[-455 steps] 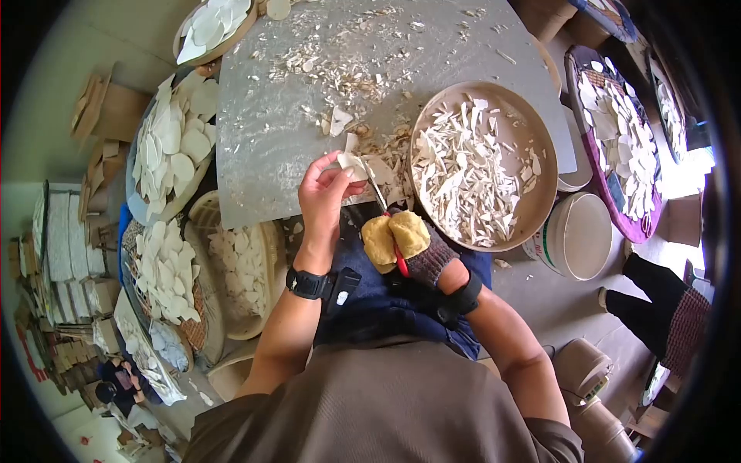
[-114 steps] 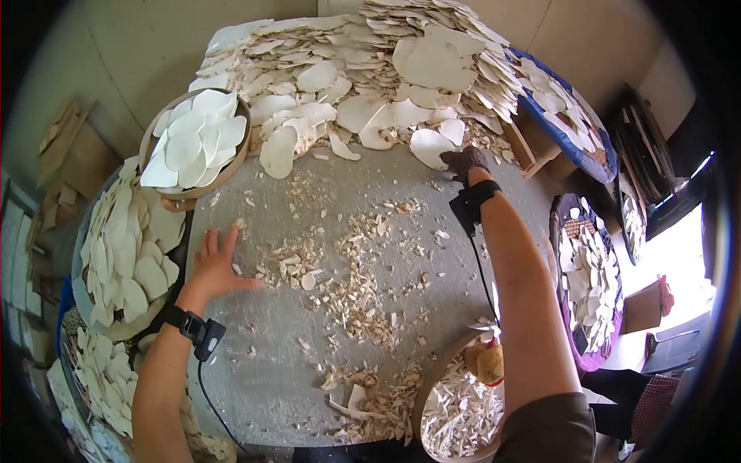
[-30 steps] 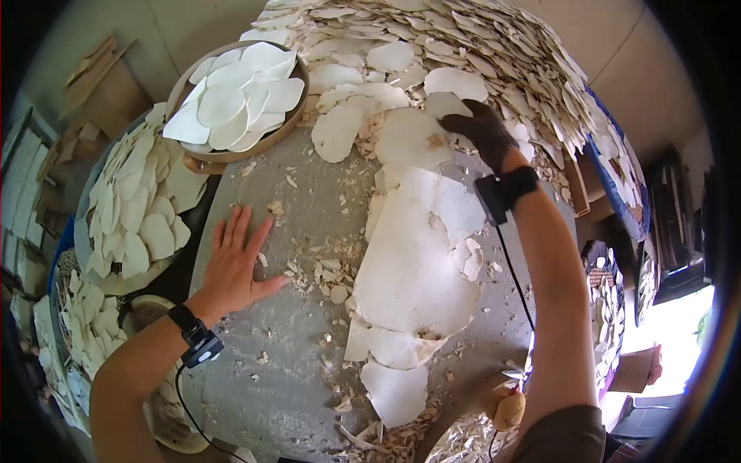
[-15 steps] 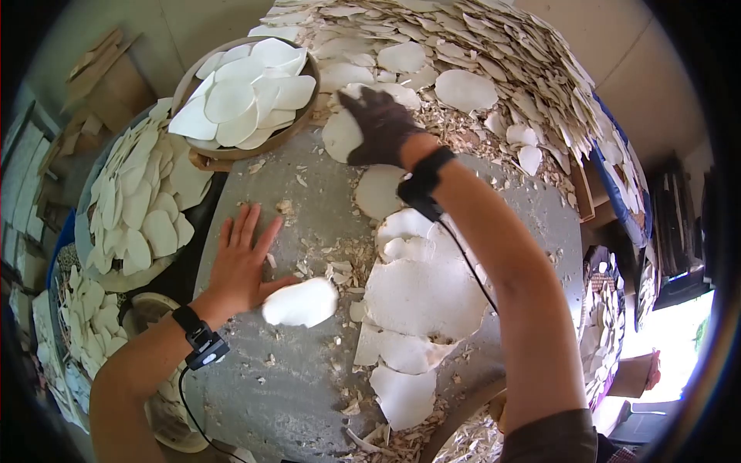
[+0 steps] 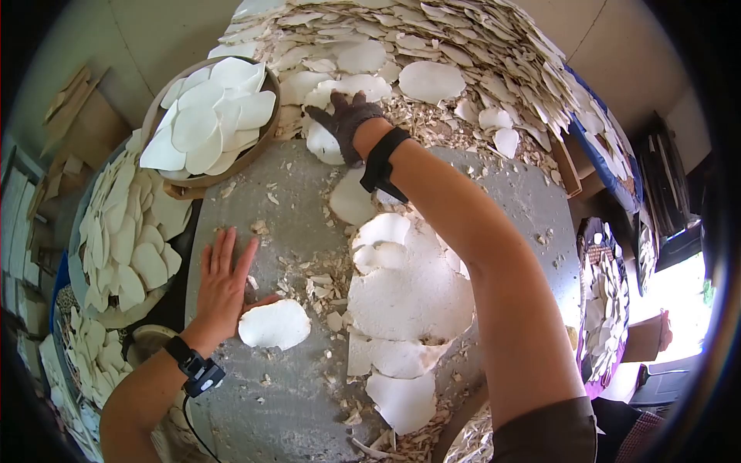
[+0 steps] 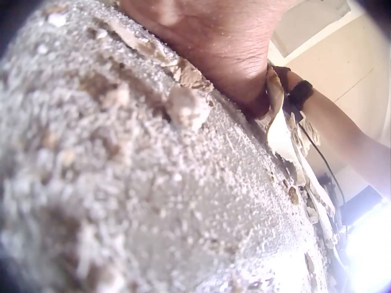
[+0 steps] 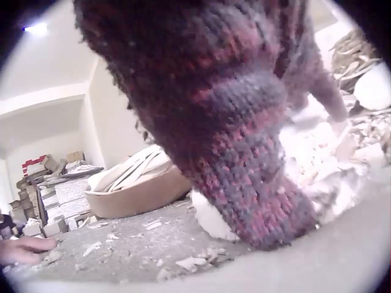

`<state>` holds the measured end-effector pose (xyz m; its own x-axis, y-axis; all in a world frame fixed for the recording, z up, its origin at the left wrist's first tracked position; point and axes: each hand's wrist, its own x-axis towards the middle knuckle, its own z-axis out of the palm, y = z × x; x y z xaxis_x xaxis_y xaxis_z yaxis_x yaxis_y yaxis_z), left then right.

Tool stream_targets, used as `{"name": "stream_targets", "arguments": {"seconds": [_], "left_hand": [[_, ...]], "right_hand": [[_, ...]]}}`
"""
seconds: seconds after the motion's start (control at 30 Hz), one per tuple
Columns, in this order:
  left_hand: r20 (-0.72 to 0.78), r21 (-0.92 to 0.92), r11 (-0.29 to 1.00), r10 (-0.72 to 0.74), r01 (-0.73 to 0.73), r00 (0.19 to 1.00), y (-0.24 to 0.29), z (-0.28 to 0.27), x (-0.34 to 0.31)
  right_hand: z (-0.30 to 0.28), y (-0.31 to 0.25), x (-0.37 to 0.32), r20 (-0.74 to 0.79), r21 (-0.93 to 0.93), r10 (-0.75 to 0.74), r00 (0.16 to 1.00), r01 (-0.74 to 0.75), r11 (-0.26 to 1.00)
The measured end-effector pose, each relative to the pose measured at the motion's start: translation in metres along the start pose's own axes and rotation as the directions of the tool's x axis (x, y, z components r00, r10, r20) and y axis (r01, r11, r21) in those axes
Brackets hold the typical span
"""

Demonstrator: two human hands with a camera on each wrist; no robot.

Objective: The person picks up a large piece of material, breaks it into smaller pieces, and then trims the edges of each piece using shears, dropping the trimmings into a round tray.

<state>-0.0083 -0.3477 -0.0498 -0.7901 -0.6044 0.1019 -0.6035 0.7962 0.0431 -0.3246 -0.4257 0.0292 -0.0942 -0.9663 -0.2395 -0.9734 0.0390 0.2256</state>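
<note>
My bare left hand (image 5: 222, 279) lies flat on the grey table (image 5: 285, 401), fingers straight, palm pressed on the gritty surface (image 6: 153, 201). A white oval sheet (image 5: 274, 324) lies just right of its thumb. My gloved right hand (image 5: 345, 117) reaches across to the foot of a big heap of thin white discs (image 5: 432, 46). Its spread fingers rest on pale pieces there. The right wrist view shows the knitted glove (image 7: 244, 122) pressing down on white fragments (image 7: 317, 177). A trail of large white sheets (image 5: 409, 289) runs from the heap toward me.
A round basket (image 5: 158, 108) of white discs stands at the table's far left corner, also seen low in the right wrist view (image 7: 140, 189). More trays of discs (image 5: 127, 231) sit left of the table and others (image 5: 606, 285) to the right. Crumbs and chips (image 5: 316, 282) litter the middle.
My right hand swept left along the heap's foot and dragged sheets down. A white oval piece that was in the air now lies by my left thumb. The left hand stayed flat.
</note>
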Motion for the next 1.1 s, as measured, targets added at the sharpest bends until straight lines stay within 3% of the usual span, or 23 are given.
{"name": "stream_targets", "arguments": {"seconds": [0.17,0.3,0.4,0.5,0.63,0.73,0.83,0.87,0.97,1.0,1.07,1.1], "left_hand": [[0.000,0.003,1.000,0.001,-0.001,1.000,0.000,0.000,0.001],[0.000,0.006,1.000,-0.004,0.004,1.000,0.000,0.001,0.001],[0.009,0.008,1.000,-0.010,0.010,1.000,0.000,0.001,0.000],[0.011,0.013,1.000,-0.011,0.011,1.000,-0.002,0.000,0.001],[0.005,0.010,1.000,-0.014,0.014,1.000,0.000,0.002,0.001],[-0.001,0.008,1.000,-0.015,0.015,1.000,-0.001,0.002,0.000],[-0.005,0.001,1.000,-0.009,0.009,1.000,0.000,0.000,0.001],[-0.006,0.000,1.000,-0.006,0.006,1.000,0.000,0.000,0.001],[-0.003,-0.010,1.000,-0.005,0.005,1.000,0.001,-0.002,0.001],[0.007,-0.008,1.000,-0.008,0.008,1.000,0.001,-0.002,0.000],[0.022,-0.007,1.000,-0.013,0.014,1.000,0.001,-0.002,0.001],[0.021,0.002,1.000,-0.013,0.013,1.000,0.001,-0.001,0.001]], "right_hand": [[0.018,0.021,-0.002,-0.264,0.102,0.042,0.964,-0.016,0.995],[0.028,0.029,-0.010,-0.487,0.087,-0.044,0.872,0.098,0.991],[0.022,0.030,0.000,-0.377,0.209,-0.068,0.923,0.157,0.965],[0.027,0.027,0.009,-0.377,0.044,-0.161,0.912,0.191,0.981],[0.033,0.027,0.027,-0.386,-0.067,-0.133,0.913,0.116,0.991],[0.031,0.033,0.024,-0.437,0.046,-0.152,0.887,0.190,0.981],[0.018,0.047,0.014,-0.526,-0.025,-0.213,0.823,0.235,0.972],[0.016,0.052,0.008,-0.620,-0.034,-0.207,0.757,0.238,0.971],[0.020,0.062,-0.024,-0.633,-0.034,-0.279,0.722,0.335,0.942],[0.022,0.062,-0.043,-0.654,-0.003,-0.351,0.671,0.461,0.888],[0.021,0.055,-0.085,-0.587,0.140,-0.480,0.652,0.665,0.733],[0.023,0.059,-0.104,-0.583,0.358,-0.540,0.607,0.789,0.499]]}}
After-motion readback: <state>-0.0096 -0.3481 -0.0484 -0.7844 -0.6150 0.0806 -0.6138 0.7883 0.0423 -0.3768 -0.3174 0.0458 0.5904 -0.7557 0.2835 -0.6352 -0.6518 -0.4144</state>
